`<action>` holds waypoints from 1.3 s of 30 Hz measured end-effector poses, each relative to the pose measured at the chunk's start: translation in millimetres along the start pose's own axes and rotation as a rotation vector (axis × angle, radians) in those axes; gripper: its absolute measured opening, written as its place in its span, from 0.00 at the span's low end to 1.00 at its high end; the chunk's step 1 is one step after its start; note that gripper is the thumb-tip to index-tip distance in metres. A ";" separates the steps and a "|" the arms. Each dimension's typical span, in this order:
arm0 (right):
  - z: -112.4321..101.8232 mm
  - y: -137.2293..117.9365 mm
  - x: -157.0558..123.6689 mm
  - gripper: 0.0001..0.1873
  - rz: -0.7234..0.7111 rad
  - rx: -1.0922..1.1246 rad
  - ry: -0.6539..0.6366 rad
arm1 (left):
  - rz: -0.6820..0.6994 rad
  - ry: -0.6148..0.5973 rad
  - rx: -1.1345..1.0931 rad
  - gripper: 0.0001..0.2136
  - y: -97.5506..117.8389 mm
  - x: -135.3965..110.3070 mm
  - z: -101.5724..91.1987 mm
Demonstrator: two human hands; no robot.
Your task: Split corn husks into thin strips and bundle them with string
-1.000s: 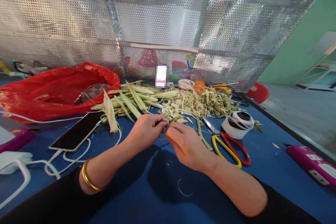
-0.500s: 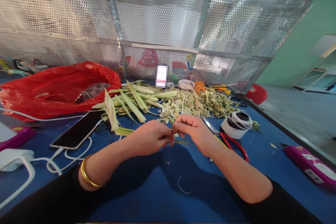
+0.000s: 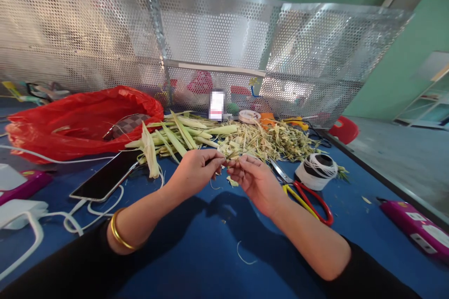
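My left hand (image 3: 196, 170) and my right hand (image 3: 254, 180) meet over the blue table (image 3: 196, 252), both pinching a small pale green leaf strip (image 3: 229, 162) between the fingertips. A thin white thread hangs from the left fingers. Just behind the hands lies a pile of pale green leaf stalks (image 3: 182, 135) and a heap of shredded leaf scraps (image 3: 270, 140). Scissors with yellow and red handles (image 3: 305, 194) rest right of my right hand, beside a spool of white thread (image 3: 317, 166).
A red plastic bag (image 3: 77, 119) lies at the back left. A phone (image 3: 105, 177) on a white cable, a white charger (image 3: 17, 212) and a pink object (image 3: 21, 187) are at the left. Another pink object (image 3: 417, 226) lies at the right edge. A perforated metal screen (image 3: 217, 42) stands behind.
Both hands rose and shifted back toward the pile. The right hand turned palm up beside the left, and a small leaf scrap now lies on the table under them.
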State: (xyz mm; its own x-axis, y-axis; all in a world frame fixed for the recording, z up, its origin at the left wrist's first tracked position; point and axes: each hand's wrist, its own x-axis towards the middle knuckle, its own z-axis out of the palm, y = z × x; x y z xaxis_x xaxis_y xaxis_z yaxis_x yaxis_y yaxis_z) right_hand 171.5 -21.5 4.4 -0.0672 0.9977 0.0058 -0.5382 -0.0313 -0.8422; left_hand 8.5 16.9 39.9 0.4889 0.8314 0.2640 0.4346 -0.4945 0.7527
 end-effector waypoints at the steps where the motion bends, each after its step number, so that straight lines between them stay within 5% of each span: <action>1: 1.2 1.2 -1.4 0.06 -0.065 -0.073 -0.015 | -0.002 0.020 0.038 0.11 0.3 -0.5 0.2; 9: 2.1 -2.2 -12.4 0.09 -0.586 -0.977 -0.234 | 0.095 0.020 0.351 0.11 -3.8 -3.5 10.6; 13: 0.5 -0.2 -13.9 0.09 -0.659 -1.156 -0.277 | 0.119 0.004 0.417 0.11 -7.7 -5.3 15.5; 16: -0.1 0.7 -11.4 0.09 -0.586 -1.133 -0.235 | 0.045 -0.073 0.354 0.11 -10.5 -3.1 15.9; 21: 1.8 -7.3 -11.4 0.08 -0.500 -0.929 -0.197 | -0.318 -0.203 -0.285 0.09 -9.7 2.4 11.4; 28: 5.4 -19.1 -16.4 0.08 -0.569 -0.838 -0.154 | -0.612 -0.223 -0.877 0.06 3.8 -4.9 6.8; 35: 1.2 -18.8 -9.8 0.11 -0.267 -0.562 -0.184 | -0.688 -0.223 -0.964 0.02 -0.6 -6.8 20.8; 39: -0.6 -17.7 -6.7 0.13 -0.254 -0.581 -0.177 | -0.727 -0.166 -0.965 0.01 -2.0 -4.6 20.5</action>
State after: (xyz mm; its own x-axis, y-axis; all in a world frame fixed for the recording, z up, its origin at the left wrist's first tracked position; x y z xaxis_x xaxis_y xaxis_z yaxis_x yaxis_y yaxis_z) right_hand 182.1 -27.7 19.0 -0.1618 0.9434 0.2895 -0.0173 0.2906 -0.9567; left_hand 20.9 8.9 24.8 0.4872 0.7587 -0.4325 -0.0583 0.5224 0.8507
